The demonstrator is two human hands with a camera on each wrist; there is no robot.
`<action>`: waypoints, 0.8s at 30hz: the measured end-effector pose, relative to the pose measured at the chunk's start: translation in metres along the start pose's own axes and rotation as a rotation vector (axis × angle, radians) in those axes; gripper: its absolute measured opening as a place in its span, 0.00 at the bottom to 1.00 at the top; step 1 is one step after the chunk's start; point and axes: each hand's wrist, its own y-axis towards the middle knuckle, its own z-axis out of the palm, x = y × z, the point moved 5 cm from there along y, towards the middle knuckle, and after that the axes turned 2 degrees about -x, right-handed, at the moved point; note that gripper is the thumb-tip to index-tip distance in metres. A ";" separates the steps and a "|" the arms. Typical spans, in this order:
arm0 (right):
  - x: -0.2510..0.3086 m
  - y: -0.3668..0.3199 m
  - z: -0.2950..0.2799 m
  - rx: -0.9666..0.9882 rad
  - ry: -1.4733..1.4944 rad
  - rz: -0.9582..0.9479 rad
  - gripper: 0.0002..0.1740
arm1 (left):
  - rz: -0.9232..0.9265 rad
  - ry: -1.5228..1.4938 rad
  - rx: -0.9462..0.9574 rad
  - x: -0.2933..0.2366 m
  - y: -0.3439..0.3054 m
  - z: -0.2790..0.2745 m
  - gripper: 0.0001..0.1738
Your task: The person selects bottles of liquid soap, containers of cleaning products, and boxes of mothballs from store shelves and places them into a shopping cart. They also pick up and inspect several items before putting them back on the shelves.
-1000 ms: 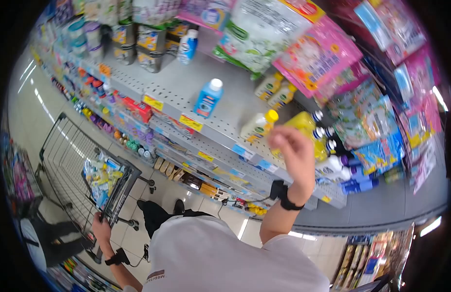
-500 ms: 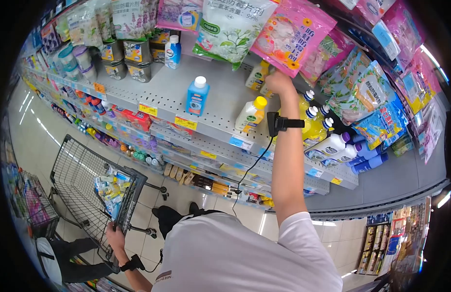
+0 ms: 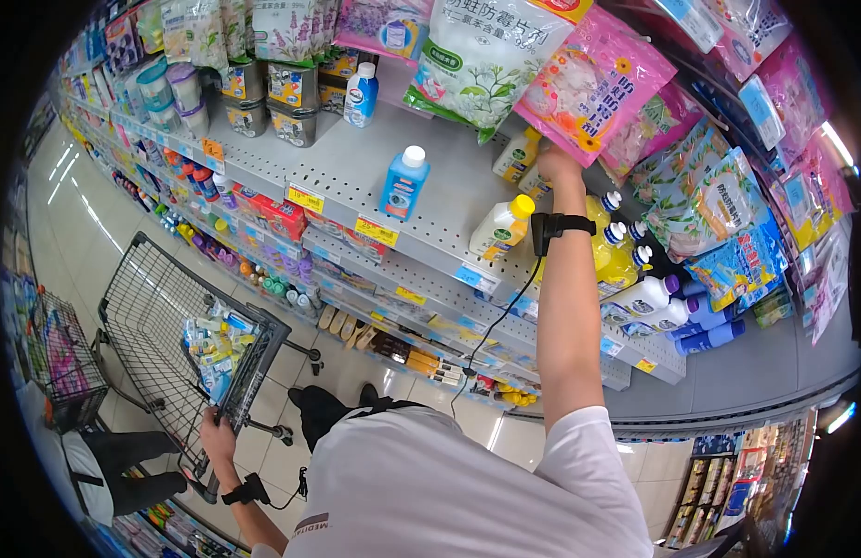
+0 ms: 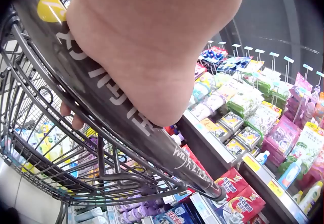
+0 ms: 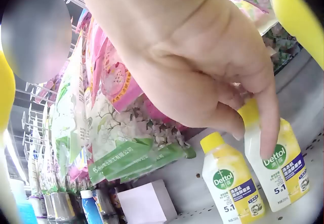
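Observation:
My right hand (image 3: 562,169) reaches deep onto the grey shelf, under the hanging bags. Up close in the right wrist view, its thumb and fingers are around the yellow cap and upper body of a white-and-yellow Dettol bottle (image 5: 283,183). A matching Dettol bottle (image 5: 229,191) stands upright just beside it. Another yellow-capped bottle (image 3: 501,229) is nearer the shelf's front, by my wrist. Low at the left, my left hand (image 3: 218,437) grips the dark handle (image 4: 114,95) of a wire shopping cart (image 3: 161,316), with fingertips showing below the bar.
Several colourful packages (image 3: 217,349) lie in the cart. A blue bottle (image 3: 405,184) stands alone on the shelf. Yellow liquid bottles (image 3: 616,265) and purple-capped white bottles (image 3: 642,296) crowd right of my forearm. A pink bag (image 3: 593,88) hangs above my hand. Another person (image 3: 124,465) is at the lower left.
My right hand has gone from above the shelf's front to the Dettol bottles farther back, and its fingers are now on one. The left hand stays on the cart handle.

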 end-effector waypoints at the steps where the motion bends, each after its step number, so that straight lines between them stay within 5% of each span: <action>1: 0.002 -0.002 -0.002 -0.001 0.001 -0.003 0.31 | 0.008 -0.001 -0.014 0.000 -0.001 -0.001 0.21; 3: -0.003 -0.011 -0.001 0.113 0.355 0.271 0.34 | 0.009 0.000 -0.031 0.000 -0.001 0.000 0.21; 6: -0.003 -0.009 -0.004 0.232 0.247 0.300 0.40 | -0.001 0.021 -0.038 -0.006 -0.002 -0.004 0.21; 9: -0.004 -0.017 -0.009 0.152 0.265 0.339 0.38 | -0.007 0.049 -0.026 -0.011 -0.004 -0.006 0.22; 13: -0.006 -0.021 -0.004 0.064 0.146 0.261 0.35 | -0.028 0.035 -0.017 -0.008 -0.003 -0.005 0.22; 20: 0.017 -0.060 -0.048 0.149 0.374 0.199 0.22 | -0.036 0.055 0.003 -0.005 -0.001 -0.003 0.23; 24: 0.022 -0.077 -0.074 -0.031 0.491 0.108 0.21 | -0.030 0.012 -0.004 0.007 0.003 0.003 0.22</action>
